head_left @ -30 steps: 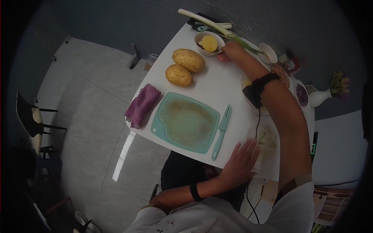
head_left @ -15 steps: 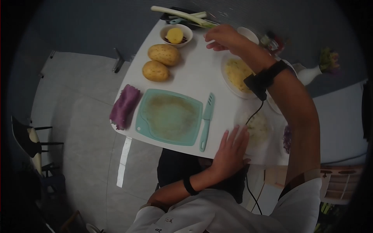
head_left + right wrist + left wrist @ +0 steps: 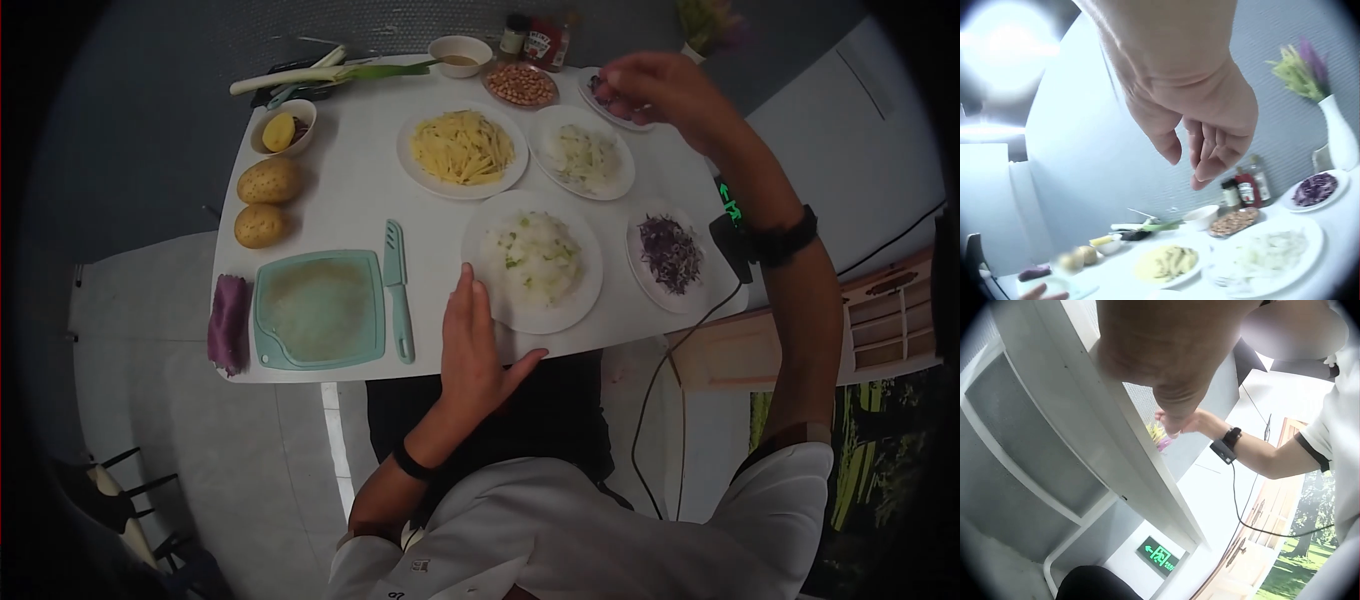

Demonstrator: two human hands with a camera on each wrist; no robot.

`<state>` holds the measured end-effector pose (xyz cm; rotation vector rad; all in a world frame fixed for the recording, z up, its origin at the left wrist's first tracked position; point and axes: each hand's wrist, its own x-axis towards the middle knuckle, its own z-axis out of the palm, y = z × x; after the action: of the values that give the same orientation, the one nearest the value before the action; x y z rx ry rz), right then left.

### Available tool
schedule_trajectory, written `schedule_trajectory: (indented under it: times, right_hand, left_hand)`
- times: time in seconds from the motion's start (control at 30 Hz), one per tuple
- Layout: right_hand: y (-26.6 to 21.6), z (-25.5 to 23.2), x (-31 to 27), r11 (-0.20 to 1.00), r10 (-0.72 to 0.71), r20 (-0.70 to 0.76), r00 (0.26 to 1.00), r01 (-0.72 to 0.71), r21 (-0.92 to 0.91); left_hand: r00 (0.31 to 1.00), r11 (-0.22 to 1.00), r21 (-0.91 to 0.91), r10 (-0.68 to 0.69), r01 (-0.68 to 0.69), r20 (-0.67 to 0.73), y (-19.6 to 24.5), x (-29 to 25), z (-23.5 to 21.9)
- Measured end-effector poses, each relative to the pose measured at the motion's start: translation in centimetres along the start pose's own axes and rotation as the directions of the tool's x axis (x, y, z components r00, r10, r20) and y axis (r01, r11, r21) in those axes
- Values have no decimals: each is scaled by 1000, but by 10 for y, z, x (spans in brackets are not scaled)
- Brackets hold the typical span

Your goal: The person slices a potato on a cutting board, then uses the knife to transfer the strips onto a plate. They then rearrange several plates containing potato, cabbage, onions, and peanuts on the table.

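In the head view my left hand [image 3: 478, 345] lies at the table's front edge, fingers straight, fingertips beside a plate [image 3: 480, 305] of chopped white and green vegetable [image 3: 538, 257]. From below, the left wrist view shows that hand large and blurred. My right hand [image 3: 660, 92] is raised at the far right, overlapping a plate of purple shreds. In the right wrist view its thumb and fingers [image 3: 1211, 167] curve loosely with nothing between them, above the plates. Nearest to it are a plate of pale shreds [image 3: 587, 158] and a dish of peanuts [image 3: 521, 85].
A knife [image 3: 398, 290] lies right of the green cutting board [image 3: 320, 308]; a purple cloth [image 3: 229, 323] is at its left. Two potatoes [image 3: 270, 181], yellow shreds [image 3: 462, 147], purple shreds [image 3: 670, 254], a leek [image 3: 330, 74], bottles [image 3: 542, 45] and a vase [image 3: 1339, 134] stand around. A cable [image 3: 648, 425] hangs from my right wrist.
My right hand has moved from beside the small bowl at the back left across to the far right. The head view has swung right. The left hand keeps to the front edge, thumb now spread wider.
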<state>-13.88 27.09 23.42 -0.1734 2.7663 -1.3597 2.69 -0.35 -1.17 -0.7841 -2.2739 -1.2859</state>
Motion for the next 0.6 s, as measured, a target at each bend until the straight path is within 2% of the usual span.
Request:
schedule_trajectory:
  times: [0.07,0.13,0.17,0.23,0.27,0.33,0.37,0.43,0.6]
  right_hand:
    - [41,-19,-16,999,47,-51,998,-48,-19]
    - [92,-41,-22,973,204,-46,978,-208,-97]
    - [114,-48,-22,974,202,-59,978,-207,-88]
    - [158,-55,-17,911,398,-75,914,-404,-86]
    - [178,-55,-11,913,397,-77,915,-402,-73]
    - [213,-55,4,853,517,-63,853,-520,-45]
    - [224,-52,11,855,515,-52,856,-517,-36]
    - [236,-43,24,810,585,-76,807,-585,25]
    - [250,-31,42,824,561,-16,828,-557,102]
  left_hand:
    - [1000,1000,17,-9,9,4,1,0,-1]
    - [1000,999,36,-12,12,11,3,2,-1]
    - [1000,998,57,-26,25,16,4,2,-1]
    - [999,996,87,-32,29,34,6,2,0]
    - [998,993,113,-48,44,37,5,1,0]
    - [997,987,153,-66,59,42,7,2,2]
    - [997,985,161,-68,61,42,7,2,3]
    - [996,980,187,-80,71,41,7,1,3]
    - [990,963,247,-124,104,69,11,4,6]
